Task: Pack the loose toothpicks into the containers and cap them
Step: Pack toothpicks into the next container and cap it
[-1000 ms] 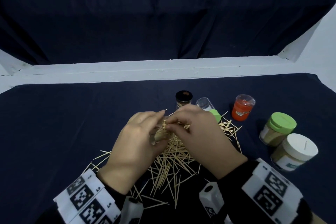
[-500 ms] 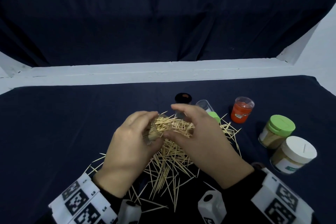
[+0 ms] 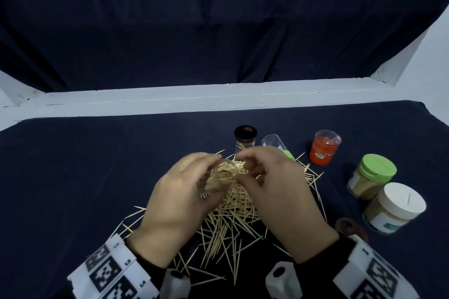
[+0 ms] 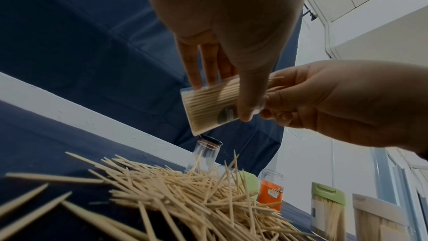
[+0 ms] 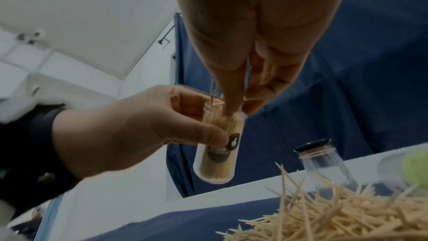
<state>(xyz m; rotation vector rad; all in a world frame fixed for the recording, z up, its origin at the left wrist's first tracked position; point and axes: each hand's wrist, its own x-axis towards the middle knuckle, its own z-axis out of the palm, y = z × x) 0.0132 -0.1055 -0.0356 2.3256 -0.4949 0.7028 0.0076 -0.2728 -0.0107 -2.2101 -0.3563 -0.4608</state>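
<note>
Over the toothpick pile (image 3: 228, 216) mid-table, the left hand (image 3: 177, 199) has thumb and fingers wrapped round a clear tube (image 5: 219, 144) nearly full of picks, tilted. Right hand (image 3: 277, 192) pinches a few picks at its mouth. Tube looks light and slick, so I'd grip mid-body; picks are stiff but snappy, so feed them in parallel.

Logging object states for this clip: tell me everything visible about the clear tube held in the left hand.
The clear tube is a slim, round, transparent cylinder that looks like plastic, with a dark label on its side. It is uncapped and nearly full of toothpicks lying lengthwise. The left hand grips it in the air above the loose pile, thumb on the label. The right hand has its fingers at the open mouth, pressing toothpicks in.
</note>
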